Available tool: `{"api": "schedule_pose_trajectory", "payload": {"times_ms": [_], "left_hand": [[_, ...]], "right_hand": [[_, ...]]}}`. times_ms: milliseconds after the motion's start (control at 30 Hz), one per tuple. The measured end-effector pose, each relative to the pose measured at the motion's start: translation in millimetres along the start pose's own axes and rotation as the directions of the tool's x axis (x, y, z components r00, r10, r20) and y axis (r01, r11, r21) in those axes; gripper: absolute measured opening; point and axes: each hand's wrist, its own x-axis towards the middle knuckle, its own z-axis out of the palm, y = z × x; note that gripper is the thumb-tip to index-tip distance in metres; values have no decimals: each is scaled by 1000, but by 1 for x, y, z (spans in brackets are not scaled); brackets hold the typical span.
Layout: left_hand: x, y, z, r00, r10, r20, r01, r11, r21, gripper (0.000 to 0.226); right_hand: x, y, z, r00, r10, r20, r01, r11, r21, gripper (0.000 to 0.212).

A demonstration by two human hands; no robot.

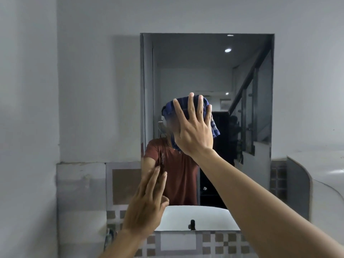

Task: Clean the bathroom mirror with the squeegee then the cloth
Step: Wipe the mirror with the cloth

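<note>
**Right forearm across the near field, cloth pressed to the glass**

Nearest the viewer, the right forearm runs from the lower right corner up and to the left, ending at the right hand [193, 127]. Its palm lies flat with fingers spread wide, pinning a dark blue striped cloth [186, 105] against the mirror [210, 71]. Cloth sits at about mid-height of the glass, slightly left of centre; folds bulge above the fingertips and a corner hangs down to the right of the hand.

Left hand [147, 207] is lower and to the left, raised at the mirror's lower left edge. Its fingers are straight and held together, pointing up, with the thumb tucked toward the palm; it grips nothing. Whether the fingertips touch the glass cannot be told, since that hand is blurred.

Mirror is a tall rectangle set in a grey wall [93, 81]. Reflected in it: a torso in a rust-red shirt, a stair rail at right, ceiling lights, a white basin rim with a dark tap. Below and beside the mirror run brown and white checked tiles [221, 241]. A curved grey ledge [305, 175] stands far right.
</note>
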Motion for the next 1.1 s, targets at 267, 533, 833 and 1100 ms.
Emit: {"api": "schedule_pose_trajectory", "payload": {"times_ms": [267,533,833,1100], "left_hand": [[-8,-1,4,999,-41,21,41,998,37,88],[-8,-5,5,1000,-13,12,14,999,-46,92],[-10,-4,7,1000,-3,-30,3,1000,-12,92],[-1,0,-4,996,-86,20,86,996,14,65]], "right_hand": [[7,-40,6,954,-293,60,295,955,-28,58],[-21,-25,16,843,-524,124,527,850,9,51],[-65,24,9,878,-462,126,472,879,-67,52],[-71,51,4,953,-292,76,298,951,-85,55]]}}
